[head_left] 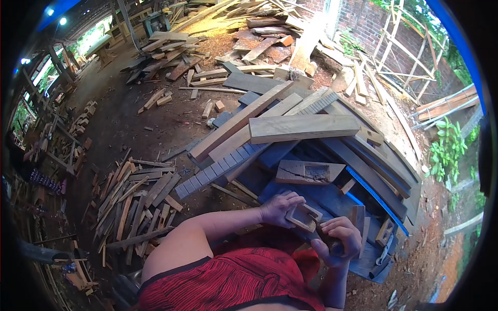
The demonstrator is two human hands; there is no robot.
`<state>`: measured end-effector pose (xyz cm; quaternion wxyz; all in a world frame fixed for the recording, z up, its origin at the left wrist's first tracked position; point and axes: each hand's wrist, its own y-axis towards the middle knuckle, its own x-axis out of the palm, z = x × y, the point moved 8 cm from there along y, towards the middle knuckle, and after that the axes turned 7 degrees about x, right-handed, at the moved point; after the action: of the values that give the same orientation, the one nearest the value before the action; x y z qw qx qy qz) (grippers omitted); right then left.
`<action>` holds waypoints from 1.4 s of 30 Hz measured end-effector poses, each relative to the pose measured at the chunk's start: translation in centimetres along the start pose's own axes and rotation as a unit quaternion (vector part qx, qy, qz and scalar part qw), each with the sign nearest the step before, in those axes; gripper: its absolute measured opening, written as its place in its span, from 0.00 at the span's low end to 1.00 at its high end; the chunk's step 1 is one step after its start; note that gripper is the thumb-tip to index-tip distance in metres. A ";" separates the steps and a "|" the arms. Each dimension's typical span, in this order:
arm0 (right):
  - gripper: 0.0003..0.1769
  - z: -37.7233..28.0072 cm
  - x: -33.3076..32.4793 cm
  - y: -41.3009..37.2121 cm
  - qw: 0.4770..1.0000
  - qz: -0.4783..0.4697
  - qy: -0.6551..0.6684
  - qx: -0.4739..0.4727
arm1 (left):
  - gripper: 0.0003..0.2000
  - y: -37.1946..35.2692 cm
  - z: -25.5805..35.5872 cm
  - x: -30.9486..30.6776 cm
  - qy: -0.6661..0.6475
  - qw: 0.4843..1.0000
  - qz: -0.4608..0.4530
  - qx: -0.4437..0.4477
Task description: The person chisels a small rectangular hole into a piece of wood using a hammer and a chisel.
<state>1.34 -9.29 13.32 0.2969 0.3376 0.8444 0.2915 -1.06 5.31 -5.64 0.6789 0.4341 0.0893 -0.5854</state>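
Red shirt (238,280): mine, nearest. Hollowed wooden block (299,223): between my hands, clasped at one side by my left hand (281,208), apparently for steadiness. Dark piece (325,238): gripped in my right hand (342,236), beside the block, perhaps for control at its edge; fingers hide its full shape. Larger recessed block (291,172): lying beyond, recess floor too dark to read.

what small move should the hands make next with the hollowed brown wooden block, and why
Perhaps ease the dark, partly hidden piece in the right hand toward the hollow of the block: the hollow faces up, the left hand grips one end, and the right hand sits close by the other.
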 end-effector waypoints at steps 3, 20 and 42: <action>0.21 -0.1 0.0 0.1 1.000 -0.001 -0.007 -0.004 | 0.42 0.0 0.0 -0.1 0.002 1.000 0.003 0.004; 0.21 -0.2 0.1 0.1 1.000 -0.001 -0.007 -0.003 | 0.41 0.0 -0.1 0.0 -0.003 1.000 -0.007 -0.007; 0.21 -0.5 0.3 -0.3 1.000 0.001 -0.017 -0.003 | 0.41 0.0 0.1 0.0 0.005 1.000 0.000 0.004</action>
<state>0.73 -9.39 13.31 0.3119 0.3421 0.8382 0.2883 -1.06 5.28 -5.55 0.6768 0.4396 0.0903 -0.5836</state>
